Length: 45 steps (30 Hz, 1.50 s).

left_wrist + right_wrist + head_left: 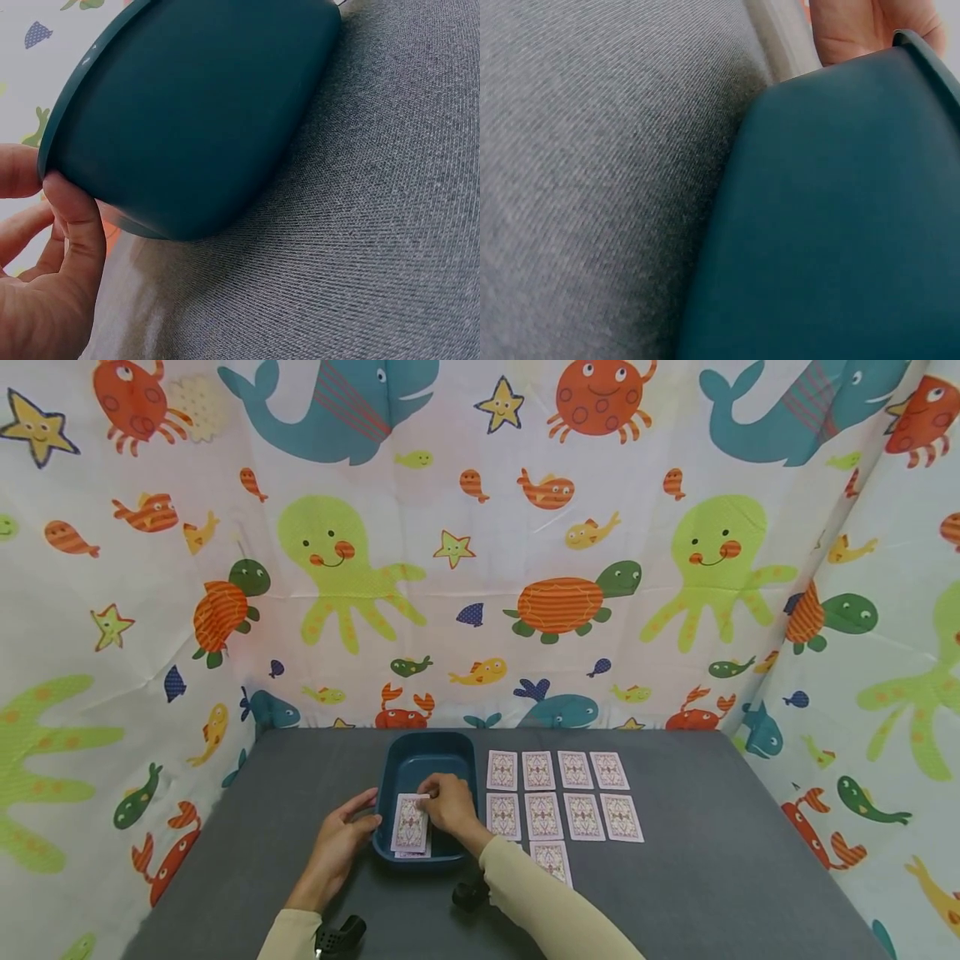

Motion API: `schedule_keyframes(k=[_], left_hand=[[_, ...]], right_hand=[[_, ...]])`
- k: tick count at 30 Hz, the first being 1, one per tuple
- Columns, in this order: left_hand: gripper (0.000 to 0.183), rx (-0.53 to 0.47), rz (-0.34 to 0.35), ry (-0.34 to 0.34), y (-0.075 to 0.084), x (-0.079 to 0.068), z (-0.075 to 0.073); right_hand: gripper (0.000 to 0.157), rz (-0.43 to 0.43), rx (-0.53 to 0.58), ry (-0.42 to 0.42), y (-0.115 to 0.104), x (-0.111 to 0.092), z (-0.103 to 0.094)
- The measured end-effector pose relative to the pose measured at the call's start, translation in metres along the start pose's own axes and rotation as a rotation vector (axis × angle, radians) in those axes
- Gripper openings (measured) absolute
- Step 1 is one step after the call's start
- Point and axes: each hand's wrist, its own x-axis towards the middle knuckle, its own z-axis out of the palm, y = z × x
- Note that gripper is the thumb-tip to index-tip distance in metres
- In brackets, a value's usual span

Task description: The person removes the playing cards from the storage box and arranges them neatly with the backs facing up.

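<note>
A dark teal plastic tray [428, 746] stands on the grey table. At its left side my left hand [337, 843] pinches the rim, thumb outside; the left wrist view shows the thumb [73, 202] against the tray wall [195, 112]. Reaching in over the right side, my right hand [450, 806] pinches the upper right corner of a playing card [409, 825], patterned back up. Another card [412, 855] peeks out beneath it. In the right wrist view the tray's outer wall [832, 210] hides the right hand's fingers; the left hand [870, 30] shows beyond it.
To the right of the tray, several playing cards [543, 816] lie back up in rows, the lowest partly covered by the right sleeve [547, 902]. A curtain with sea animals [480, 677] hangs behind the grey table [690, 877] and along both sides.
</note>
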Motion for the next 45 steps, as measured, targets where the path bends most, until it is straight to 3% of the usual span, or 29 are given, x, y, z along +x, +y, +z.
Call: schedule_keyframes(k=[10, 28, 32, 45], left_hand=[[0.051, 0.002, 0.001, -0.003, 0.000, 0.000, 0.000], [0.050, -0.008, -0.002, 0.008, -0.001, 0.001, 0.000], [0.050, -0.005, 0.001, 0.003, -0.001, 0.001, 0.000], [0.050, -0.004, -0.005, 0.010, 0.001, -0.001, 0.001]], right_hand=[[0.004, -0.028, 0.051, 0.118, -0.001, 0.002, -0.002], [0.005, -0.085, 0.165, 0.223, -0.013, -0.005, -0.009], [0.005, -0.101, 0.184, 0.236, -0.017, -0.006, -0.011], [0.010, -0.029, 0.328, 0.213, -0.016, -0.017, -0.032]])
